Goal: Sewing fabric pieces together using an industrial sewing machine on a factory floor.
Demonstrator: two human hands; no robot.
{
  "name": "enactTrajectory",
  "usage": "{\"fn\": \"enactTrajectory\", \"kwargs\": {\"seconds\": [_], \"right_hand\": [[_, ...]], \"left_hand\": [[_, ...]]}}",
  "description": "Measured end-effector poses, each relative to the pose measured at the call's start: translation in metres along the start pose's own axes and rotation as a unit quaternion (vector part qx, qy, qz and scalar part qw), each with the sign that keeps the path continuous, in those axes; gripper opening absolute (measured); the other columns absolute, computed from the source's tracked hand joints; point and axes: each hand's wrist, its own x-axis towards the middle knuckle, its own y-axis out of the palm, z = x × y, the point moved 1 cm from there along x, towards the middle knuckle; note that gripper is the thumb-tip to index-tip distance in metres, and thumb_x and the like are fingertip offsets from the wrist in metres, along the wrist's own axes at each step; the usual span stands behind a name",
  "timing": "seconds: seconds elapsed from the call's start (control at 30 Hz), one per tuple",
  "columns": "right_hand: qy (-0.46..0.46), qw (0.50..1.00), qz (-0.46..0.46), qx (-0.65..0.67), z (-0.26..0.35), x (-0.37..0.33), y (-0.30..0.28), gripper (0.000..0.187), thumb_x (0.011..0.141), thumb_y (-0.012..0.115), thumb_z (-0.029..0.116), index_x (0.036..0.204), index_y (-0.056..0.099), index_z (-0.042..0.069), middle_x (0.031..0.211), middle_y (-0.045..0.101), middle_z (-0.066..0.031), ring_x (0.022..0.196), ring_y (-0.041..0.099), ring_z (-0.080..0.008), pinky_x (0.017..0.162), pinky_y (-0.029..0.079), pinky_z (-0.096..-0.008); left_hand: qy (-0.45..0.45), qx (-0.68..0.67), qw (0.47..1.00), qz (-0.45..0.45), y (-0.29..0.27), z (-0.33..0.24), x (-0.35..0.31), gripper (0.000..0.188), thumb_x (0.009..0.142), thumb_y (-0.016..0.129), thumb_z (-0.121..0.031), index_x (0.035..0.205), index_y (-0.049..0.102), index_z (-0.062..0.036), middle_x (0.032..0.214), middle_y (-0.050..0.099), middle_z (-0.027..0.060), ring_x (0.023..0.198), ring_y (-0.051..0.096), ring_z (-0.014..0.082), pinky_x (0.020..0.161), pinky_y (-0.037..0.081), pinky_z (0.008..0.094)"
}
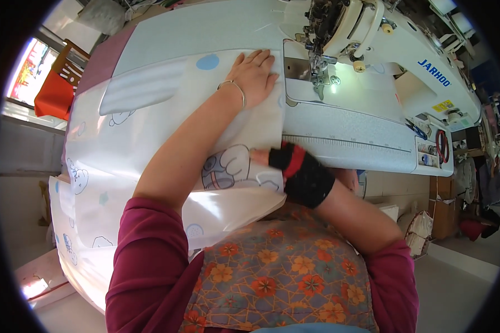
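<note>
A large white plastic sheet (166,141) printed with cartoon animals and blue spots spreads over the table, its near part hanging off the front edge. My left hand (254,77) lies flat on it near its far right corner, fingers stretched out. At the sheet's right edge, my right hand (303,172) wears a black fingerless glove with a red band. Its thumb presses on top of the sheet; the other fingers are hidden, apparently under the edge. Just right of the sheet stands a sewing machine (361,39), its lit needle area close to my left hand.
A ruler scale (344,142) runs along the table's front edge. Small scissors (416,129) and a tray of bobbins (426,155) sit at the right end. An orange-covered chair (54,94) stands at the far left. Cardboard boxes (443,213) are on the right.
</note>
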Motion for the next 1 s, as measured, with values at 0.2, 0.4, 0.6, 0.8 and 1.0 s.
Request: {"fn": "enactTrajectory", "kwargs": {"seconds": [0.2, 0.4, 0.6, 0.8, 1.0], "right_hand": [[0.003, 0.994, -0.013, -0.107, -0.024, -0.079, -0.012, 0.042, 0.082, 0.069, 0.018, 0.118, 0.055, 0.0, 0.102, 0.064, -0.0074, 0.094, 0.058, -0.0136, 0.085, 0.048, -0.0294], [-0.06, 0.995, -0.033, -0.068, -0.028, -0.084, -0.037, 0.032, 0.084, 0.069, 0.018, 0.108, 0.063, -0.001, 0.097, 0.068, -0.0091, 0.089, 0.061, -0.0137, 0.082, 0.048, -0.0282], [-0.016, 0.999, -0.015, -0.038, -0.022, -0.08, -0.05, 0.047, 0.079, 0.071, 0.017, 0.119, 0.054, -0.002, 0.105, 0.063, -0.0105, 0.092, 0.059, -0.0169, 0.081, 0.049, -0.0297], [-0.055, 0.994, -0.063, -0.07, -0.022, -0.083, -0.046, 0.048, 0.08, 0.07, 0.018, 0.121, 0.053, -0.001, 0.105, 0.063, -0.0107, 0.093, 0.06, -0.0176, 0.082, 0.048, -0.0301], [-0.079, 0.989, -0.079, -0.096, -0.042, -0.085, -0.043, 0.036, 0.083, 0.071, 0.018, 0.113, 0.061, 0.0, 0.1, 0.067, -0.0093, 0.091, 0.061, -0.0153, 0.082, 0.049, -0.032]], "left_hand": [[0.069, -0.014, 0.997, -0.009, 0.004, -0.068, -0.027, 0.048, 0.093, 0.044, -0.031, 0.133, 0.044, -0.0041, 0.144, 0.039, 0.011, 0.135, 0.034, 0.0255, 0.111, 0.024, 0.0498], [0.051, 0.018, 0.998, -0.032, 0.008, -0.085, -0.011, 0.049, 0.09, 0.047, -0.033, 0.131, 0.047, -0.0062, 0.141, 0.043, 0.0088, 0.132, 0.037, 0.024, 0.107, 0.029, 0.0485], [0.037, 0.028, 0.998, -0.049, 0.011, -0.084, -0.001, 0.049, 0.089, 0.048, -0.034, 0.13, 0.048, -0.0069, 0.139, 0.046, 0.0089, 0.13, 0.04, 0.0236, 0.105, 0.03, 0.0479], [0.034, 0.022, 0.998, -0.052, 0.013, -0.081, 0.002, 0.048, 0.089, 0.047, -0.035, 0.126, 0.05, -0.0059, 0.138, 0.047, 0.0086, 0.13, 0.04, 0.023, 0.105, 0.031, 0.0479], [0.03, 0.009, 0.998, -0.055, 0.011, -0.071, 0.013, 0.043, 0.089, 0.048, -0.032, 0.122, 0.052, -0.0053, 0.138, 0.047, 0.0099, 0.129, 0.041, 0.0234, 0.107, 0.03, 0.0478]]}}
